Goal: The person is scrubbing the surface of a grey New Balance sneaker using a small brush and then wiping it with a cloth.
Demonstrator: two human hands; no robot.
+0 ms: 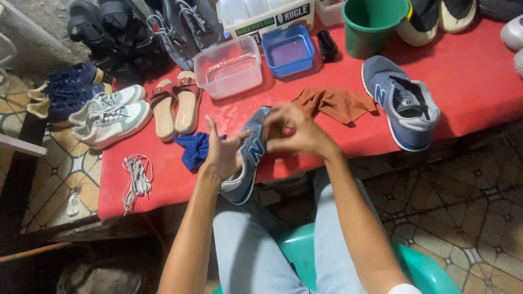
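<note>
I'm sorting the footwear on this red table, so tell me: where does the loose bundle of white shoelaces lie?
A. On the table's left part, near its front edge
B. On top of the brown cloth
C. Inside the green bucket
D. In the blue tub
A: the white shoelaces lie bare on the red table, left of the left hand, below the white sneakers.

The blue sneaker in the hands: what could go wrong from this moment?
1. The blue sneaker hangs past the edge of the red table, held by the left hand and right hand; a slip might drop it on the floor.
2. The clear tub of water sits just behind; an elbow push could spill it toward the sandals.
</note>
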